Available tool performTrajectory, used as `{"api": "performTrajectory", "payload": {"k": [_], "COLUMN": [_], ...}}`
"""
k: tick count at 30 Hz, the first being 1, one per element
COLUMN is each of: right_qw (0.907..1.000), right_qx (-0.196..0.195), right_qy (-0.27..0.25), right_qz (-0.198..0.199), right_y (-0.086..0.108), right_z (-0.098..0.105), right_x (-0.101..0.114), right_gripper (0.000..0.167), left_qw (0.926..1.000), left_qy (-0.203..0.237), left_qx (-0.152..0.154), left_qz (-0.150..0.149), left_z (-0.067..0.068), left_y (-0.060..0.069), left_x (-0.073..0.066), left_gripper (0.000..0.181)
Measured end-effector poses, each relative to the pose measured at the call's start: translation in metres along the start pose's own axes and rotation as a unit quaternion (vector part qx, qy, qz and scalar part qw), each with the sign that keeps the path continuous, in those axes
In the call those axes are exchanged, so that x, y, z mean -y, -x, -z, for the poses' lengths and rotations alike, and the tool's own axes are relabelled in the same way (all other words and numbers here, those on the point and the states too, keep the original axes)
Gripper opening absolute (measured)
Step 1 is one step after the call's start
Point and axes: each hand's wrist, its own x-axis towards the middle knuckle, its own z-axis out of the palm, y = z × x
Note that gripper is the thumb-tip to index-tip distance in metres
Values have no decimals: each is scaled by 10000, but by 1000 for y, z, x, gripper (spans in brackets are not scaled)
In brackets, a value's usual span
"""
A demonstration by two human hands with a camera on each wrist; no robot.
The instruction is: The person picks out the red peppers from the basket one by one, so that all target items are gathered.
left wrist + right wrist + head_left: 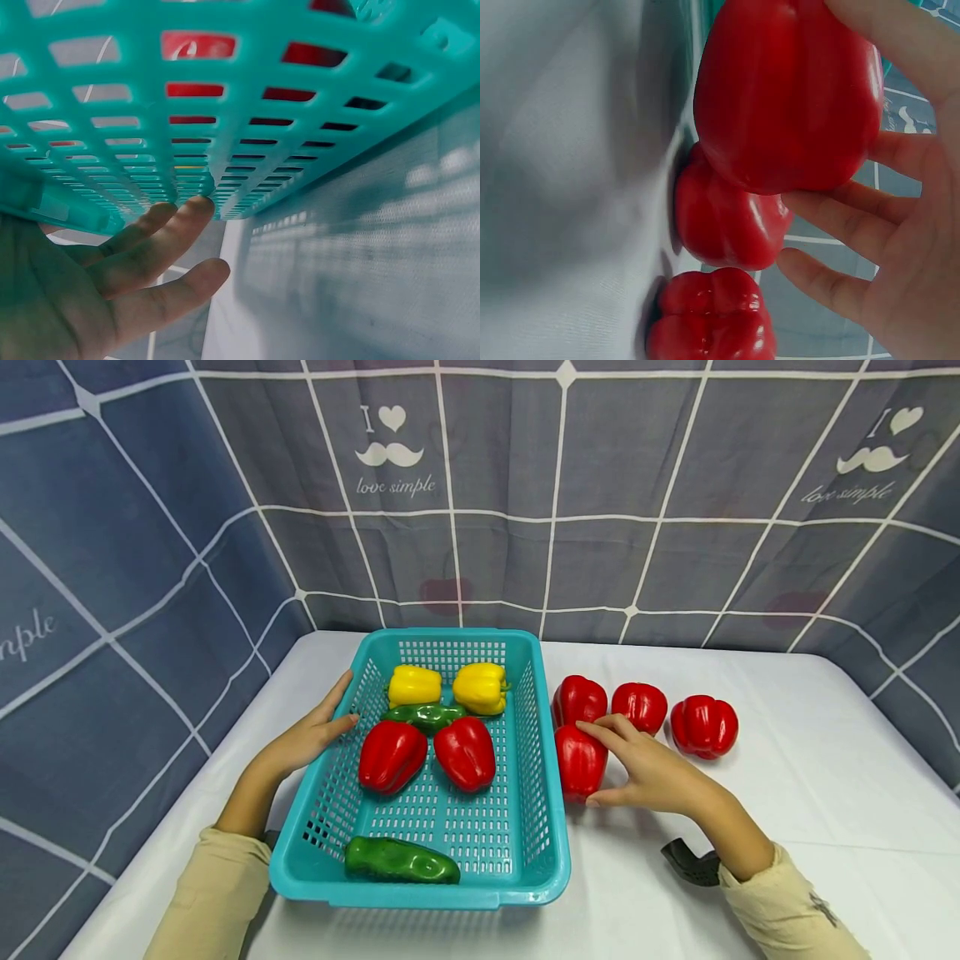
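**Table point(795, 802), basket point(420, 894), pinched pepper point(579, 766)**

Behind: dark checked curtain point(495, 556). White-covered table up against it. Teal basket left of table middle, far rim close to table's far edge. At basket's left rim: left hand point(306, 743), fingers straight and spread against outer wall, thumb tip over rim. By right rim: right hand point(652, 771), thumb and fingertips pinching red pepper just outside basket; contact with table unclear. Loose toward table's far edge: first red pepper point(581, 698) just behind pinched pepper, second red pepper point(640, 707), third red pepper point(703, 727) furthest right. In basket, middle: left red pepper point(392, 757), right red pepper point(466, 755). Along near edge, toward near-left corner: long green pepper point(402, 861). By far edge: left yellow pepper point(416, 686), right yellow pepper point(480, 688). Between yellows and reds: small green pepper point(426, 717).
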Motion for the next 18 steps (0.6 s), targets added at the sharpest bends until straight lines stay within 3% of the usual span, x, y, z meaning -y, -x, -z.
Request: {"api": "performTrajectory", "payload": {"k": [18], "right_qw": [9998], "right_qx": [187], "right_qy": [7], "right_qz": [-100], "right_y": [-1], "right_z": [-6], "right_x": [1], "right_gripper": [90], "left_qw": [10000], "left_qy": [43], "left_qx": [-21], "left_qz": [18], "left_z": [-1], "left_y": [0], "left_x": [-1], "left_gripper": [71]}}
